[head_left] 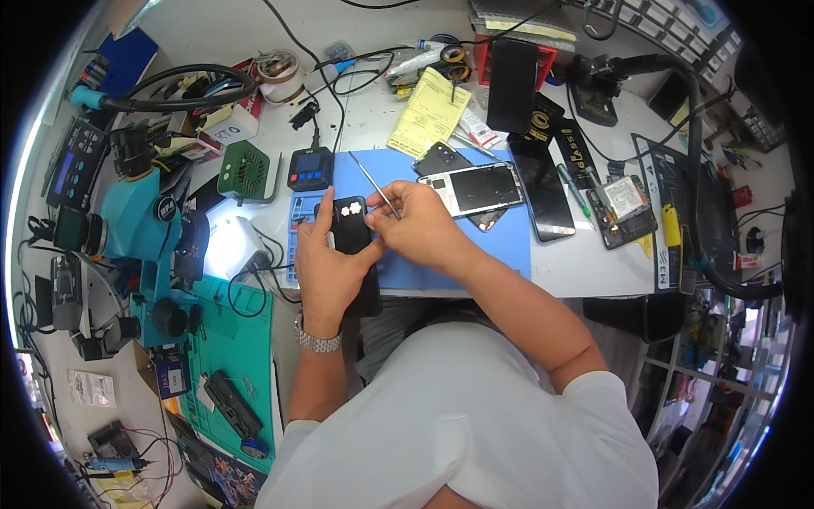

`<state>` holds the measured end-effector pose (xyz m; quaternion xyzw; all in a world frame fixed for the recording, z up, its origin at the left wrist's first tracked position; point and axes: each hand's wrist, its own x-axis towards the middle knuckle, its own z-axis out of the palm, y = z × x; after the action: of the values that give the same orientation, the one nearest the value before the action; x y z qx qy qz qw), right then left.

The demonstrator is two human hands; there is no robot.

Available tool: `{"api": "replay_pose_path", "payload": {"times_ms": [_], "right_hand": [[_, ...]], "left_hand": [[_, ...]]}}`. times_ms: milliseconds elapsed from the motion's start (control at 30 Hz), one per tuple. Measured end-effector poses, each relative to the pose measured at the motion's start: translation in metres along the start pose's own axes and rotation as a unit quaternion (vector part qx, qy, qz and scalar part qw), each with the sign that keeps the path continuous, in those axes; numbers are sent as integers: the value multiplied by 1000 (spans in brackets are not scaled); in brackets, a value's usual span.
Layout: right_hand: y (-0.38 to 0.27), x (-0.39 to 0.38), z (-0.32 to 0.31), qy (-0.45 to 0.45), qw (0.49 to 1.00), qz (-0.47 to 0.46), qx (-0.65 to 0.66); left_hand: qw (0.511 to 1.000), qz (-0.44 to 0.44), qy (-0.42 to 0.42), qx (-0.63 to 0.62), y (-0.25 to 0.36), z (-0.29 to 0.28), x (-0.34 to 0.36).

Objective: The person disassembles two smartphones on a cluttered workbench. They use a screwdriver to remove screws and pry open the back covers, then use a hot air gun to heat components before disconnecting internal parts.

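Observation:
A dark phone (348, 231) lies in my left hand (332, 267), the thumb along one long edge and the fingers along the other. Two white flower-shaped marks show near its top; I cannot tell whether they are reflections. My right hand (424, 227) pinches a slim metal tool (366, 174), its visible end pointing up and left. The fingertips of this hand are at the phone's upper right edge. Whether the tool's hidden end touches the phone cannot be seen. Below both is a blue work mat (415, 263).
Right of my hands lie an opened phone (476, 190), a black phone (543, 191), a green-handled screwdriver (573, 190) and another opened phone (623, 212). Leftward stand a small square device (312, 169), a green fan (248, 172) and a teal microscope (140, 212). Yellow paper (429, 112) lies behind.

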<state>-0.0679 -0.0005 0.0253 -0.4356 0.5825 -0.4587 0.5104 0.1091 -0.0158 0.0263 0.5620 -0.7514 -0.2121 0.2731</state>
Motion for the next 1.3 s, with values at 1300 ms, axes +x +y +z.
{"api": "replay_pose_path", "payload": {"times_ms": [1300], "right_hand": [[-9, -33, 8, -58, 973, -201, -99]], "left_hand": [[780, -110, -54, -614, -14, -14, 1]]}}
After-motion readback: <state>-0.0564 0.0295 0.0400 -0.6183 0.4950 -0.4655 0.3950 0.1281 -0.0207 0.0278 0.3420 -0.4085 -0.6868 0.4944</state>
